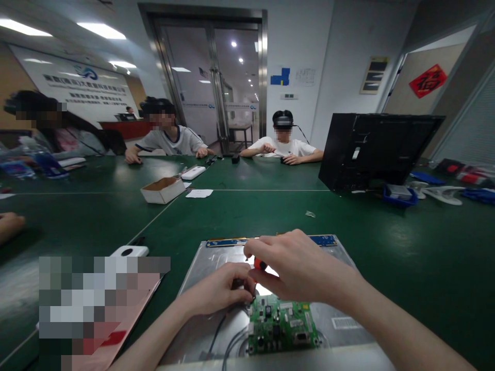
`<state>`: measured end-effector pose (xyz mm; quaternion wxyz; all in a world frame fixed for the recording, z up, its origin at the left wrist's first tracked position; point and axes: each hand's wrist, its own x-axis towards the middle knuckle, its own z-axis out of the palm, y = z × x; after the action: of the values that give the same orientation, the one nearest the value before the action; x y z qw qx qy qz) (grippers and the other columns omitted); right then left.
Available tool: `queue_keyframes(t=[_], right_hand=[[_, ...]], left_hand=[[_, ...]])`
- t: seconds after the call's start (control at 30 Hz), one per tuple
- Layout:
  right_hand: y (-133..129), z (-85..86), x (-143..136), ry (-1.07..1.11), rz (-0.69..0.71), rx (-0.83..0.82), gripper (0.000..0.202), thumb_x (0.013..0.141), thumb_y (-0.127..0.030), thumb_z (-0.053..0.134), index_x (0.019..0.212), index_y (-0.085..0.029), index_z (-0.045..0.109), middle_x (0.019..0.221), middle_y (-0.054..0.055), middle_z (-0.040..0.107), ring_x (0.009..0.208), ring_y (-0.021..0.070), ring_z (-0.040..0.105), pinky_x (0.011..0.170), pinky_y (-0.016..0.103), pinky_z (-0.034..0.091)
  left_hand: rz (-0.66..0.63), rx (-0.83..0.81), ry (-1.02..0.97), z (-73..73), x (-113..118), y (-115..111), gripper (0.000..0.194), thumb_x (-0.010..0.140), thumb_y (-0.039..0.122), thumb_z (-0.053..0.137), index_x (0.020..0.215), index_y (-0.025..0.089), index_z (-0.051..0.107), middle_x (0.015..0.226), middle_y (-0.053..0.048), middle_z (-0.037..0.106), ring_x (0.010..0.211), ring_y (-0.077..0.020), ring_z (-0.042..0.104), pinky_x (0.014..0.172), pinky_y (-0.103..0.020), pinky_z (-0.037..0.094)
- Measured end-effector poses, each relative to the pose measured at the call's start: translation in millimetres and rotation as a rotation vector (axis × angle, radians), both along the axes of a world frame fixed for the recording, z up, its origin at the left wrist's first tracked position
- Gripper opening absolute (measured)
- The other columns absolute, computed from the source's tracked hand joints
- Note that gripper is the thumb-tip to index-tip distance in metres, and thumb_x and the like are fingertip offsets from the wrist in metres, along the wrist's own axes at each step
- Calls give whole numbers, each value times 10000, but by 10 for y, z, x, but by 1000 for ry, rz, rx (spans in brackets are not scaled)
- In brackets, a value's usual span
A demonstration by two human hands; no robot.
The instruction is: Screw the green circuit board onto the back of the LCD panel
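Right hand (297, 265) clamps a red-handled screwdriver (260, 264); left hand (222, 288) pinches together beside it; a slip could gouge the near green circuit board (280, 322).

The one camera sits on my head. It looks forward and down, very close to my left hand (222, 288) and right hand (297, 265), with the long green table (406, 247) stretching beyond them.
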<state>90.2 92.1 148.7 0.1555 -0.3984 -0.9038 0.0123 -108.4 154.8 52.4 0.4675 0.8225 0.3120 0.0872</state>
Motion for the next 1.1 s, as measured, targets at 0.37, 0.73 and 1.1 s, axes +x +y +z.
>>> queue_keyframes(t=[0.37, 0.73, 1.1], right_hand=[[7, -6, -8, -4, -5, 3, 109, 933, -283, 494, 973, -194, 543, 871, 11, 696, 609, 113, 538, 492, 278, 175], [6, -24, -17, -2, -9, 8, 88, 904, -239, 498, 970, -195, 536, 857, 17, 698, 590, 106, 516, 498, 268, 180], [3, -45, -23, 4, 2, 44, 80, 886, -238, 469, 940, -196, 511, 838, 7, 676, 577, 105, 490, 484, 277, 176]], left_hand=[[3, 23, -27, 3, 7, -16, 102, 668, 122, 579, 731, 177, 639, 790, 9, 648, 732, -170, 559, 690, -271, 464], [13, 81, -8, -38, -15, -19, 77, 722, 159, 600, 788, 178, 633, 828, 4, 645, 783, -185, 587, 722, -283, 468], [-16, 128, -66, -111, -37, -14, 39, 796, 197, 610, 788, 178, 644, 869, -10, 655, 833, -190, 592, 790, -308, 482]])
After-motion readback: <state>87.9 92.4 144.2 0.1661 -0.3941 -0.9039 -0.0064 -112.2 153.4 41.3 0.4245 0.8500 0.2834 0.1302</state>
